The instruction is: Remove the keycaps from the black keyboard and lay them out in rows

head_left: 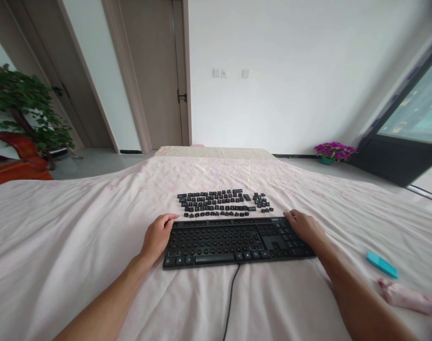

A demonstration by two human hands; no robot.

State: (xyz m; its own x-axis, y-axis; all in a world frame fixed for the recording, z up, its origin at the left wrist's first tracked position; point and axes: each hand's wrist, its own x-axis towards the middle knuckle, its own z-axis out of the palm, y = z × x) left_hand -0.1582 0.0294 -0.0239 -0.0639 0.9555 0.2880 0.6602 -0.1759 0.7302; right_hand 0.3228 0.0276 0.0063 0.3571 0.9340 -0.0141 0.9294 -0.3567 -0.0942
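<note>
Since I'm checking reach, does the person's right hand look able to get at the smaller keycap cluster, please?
Probably yes: the right hand rests at the right end of the keyboard, near the smaller keycap cluster, with only cloth showing between them.

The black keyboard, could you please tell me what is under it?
The pale cloth surrounds the keyboard, and a cable emerges at its near edge; what is directly beneath is hidden.

Hands (157,240) (306,228) at opposite ends of black keyboard (210,259); loose keycaps (216,208) beyond, on pale cloth (77,237).
</note>
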